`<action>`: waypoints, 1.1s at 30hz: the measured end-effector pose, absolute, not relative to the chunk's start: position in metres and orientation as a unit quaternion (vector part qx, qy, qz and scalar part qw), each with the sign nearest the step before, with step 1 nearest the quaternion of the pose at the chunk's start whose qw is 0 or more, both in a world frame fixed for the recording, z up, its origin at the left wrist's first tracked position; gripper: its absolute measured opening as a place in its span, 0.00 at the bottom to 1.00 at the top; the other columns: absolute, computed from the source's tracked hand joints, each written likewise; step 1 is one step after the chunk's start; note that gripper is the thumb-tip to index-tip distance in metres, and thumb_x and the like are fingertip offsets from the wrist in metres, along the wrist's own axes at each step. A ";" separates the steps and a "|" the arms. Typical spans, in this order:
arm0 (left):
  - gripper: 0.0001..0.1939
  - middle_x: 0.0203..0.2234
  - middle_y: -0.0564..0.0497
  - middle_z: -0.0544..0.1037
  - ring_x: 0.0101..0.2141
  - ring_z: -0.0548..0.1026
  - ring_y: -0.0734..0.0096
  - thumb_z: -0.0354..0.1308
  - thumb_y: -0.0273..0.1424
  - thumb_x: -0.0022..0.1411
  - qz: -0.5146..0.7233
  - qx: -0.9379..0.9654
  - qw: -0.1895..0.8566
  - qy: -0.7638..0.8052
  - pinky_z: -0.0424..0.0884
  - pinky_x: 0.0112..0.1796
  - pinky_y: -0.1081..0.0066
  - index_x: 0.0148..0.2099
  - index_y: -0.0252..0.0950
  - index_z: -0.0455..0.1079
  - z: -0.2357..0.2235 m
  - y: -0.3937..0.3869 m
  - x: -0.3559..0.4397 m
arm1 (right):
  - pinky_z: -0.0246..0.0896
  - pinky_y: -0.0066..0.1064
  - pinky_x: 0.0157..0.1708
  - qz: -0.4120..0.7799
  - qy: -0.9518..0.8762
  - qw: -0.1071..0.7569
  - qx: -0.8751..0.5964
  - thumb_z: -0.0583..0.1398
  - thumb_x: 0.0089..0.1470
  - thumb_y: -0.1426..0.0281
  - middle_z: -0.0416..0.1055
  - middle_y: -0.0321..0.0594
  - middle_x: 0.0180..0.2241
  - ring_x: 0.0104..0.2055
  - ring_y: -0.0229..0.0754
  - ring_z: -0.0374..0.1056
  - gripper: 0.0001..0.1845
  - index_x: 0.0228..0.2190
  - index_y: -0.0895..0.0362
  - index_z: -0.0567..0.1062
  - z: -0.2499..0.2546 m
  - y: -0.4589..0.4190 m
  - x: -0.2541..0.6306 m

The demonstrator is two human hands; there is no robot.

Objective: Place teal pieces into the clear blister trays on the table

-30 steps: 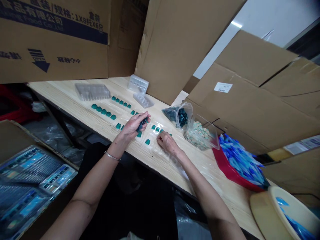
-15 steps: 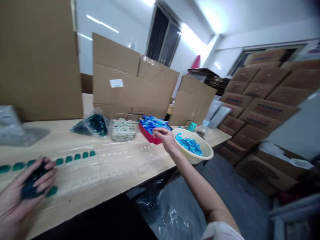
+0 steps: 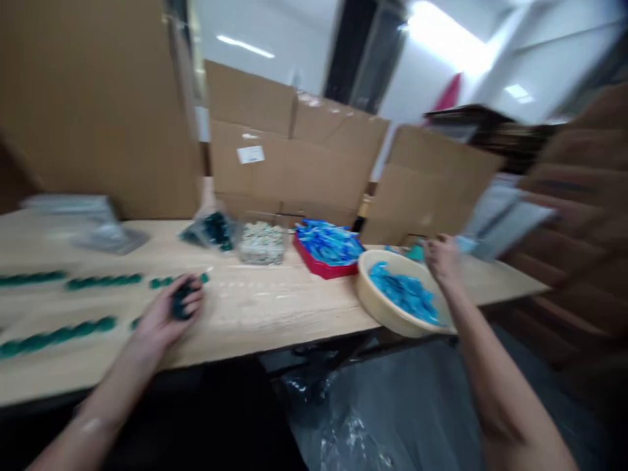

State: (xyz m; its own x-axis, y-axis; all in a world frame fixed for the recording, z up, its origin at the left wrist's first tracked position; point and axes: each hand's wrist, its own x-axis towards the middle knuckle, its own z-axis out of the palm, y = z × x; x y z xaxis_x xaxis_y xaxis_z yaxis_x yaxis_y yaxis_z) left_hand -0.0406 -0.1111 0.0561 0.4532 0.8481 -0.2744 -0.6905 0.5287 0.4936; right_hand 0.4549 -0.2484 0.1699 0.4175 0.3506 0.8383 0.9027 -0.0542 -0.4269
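Note:
My left hand [image 3: 169, 311] is closed around a clump of dark teal pieces [image 3: 181, 299], above the table beside rows of green pieces [image 3: 103, 281]. These sit in clear trays that are hard to make out. At the right, my right hand [image 3: 441, 260] is raised by the far right rim of a cream basin [image 3: 377, 307], near a teal-lidded jar [image 3: 416, 252]. Its fingers look curled together but are blurred, and what they hold, if anything, cannot be made out. Blue pieces [image 3: 405, 291] lie in the basin.
A red tray [image 3: 318, 267] of blue slips stands left of the basin. Beside it are a clear box [image 3: 262, 245] of pale pieces and a plastic bag [image 3: 210, 229] with dark teal pieces. Cardboard sheets [image 3: 294, 157] line the back; stacked cartons [image 3: 579, 196] stand right.
My right hand has moved from over the red tray to the right, past the basin. My left hand has shifted right along the rows, still closed on the teal pieces. The view has turned left.

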 end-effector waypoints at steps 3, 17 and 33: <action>0.08 0.20 0.54 0.67 0.16 0.62 0.82 0.46 0.26 0.63 0.489 0.091 0.848 0.181 0.58 0.14 0.81 0.32 0.33 0.63 0.060 -0.120 -0.012 | 0.58 0.36 0.38 -0.147 -0.600 0.482 -0.621 0.59 0.51 0.66 0.72 0.45 0.33 0.37 0.41 0.67 0.06 0.27 0.52 0.76 0.137 -0.216 0.371; 0.11 0.21 0.55 0.68 0.21 0.68 0.81 0.48 0.32 0.64 0.592 -0.009 0.787 0.173 0.67 0.29 0.77 0.31 0.33 0.65 0.033 -0.140 -0.025 | 0.66 0.33 0.38 0.214 -0.731 0.507 -0.404 0.58 0.52 0.69 0.68 0.42 0.35 0.37 0.41 0.66 0.07 0.34 0.55 0.73 0.034 -0.165 0.084; 0.06 0.21 0.54 0.71 0.22 0.72 0.80 0.53 0.27 0.60 0.620 -0.062 0.745 0.238 0.70 0.28 0.80 0.29 0.34 0.66 0.012 -0.140 -0.049 | 0.63 0.36 0.42 0.159 -0.823 0.388 -0.384 0.55 0.55 0.71 0.68 0.43 0.37 0.39 0.42 0.65 0.11 0.40 0.54 0.71 0.032 -0.153 0.072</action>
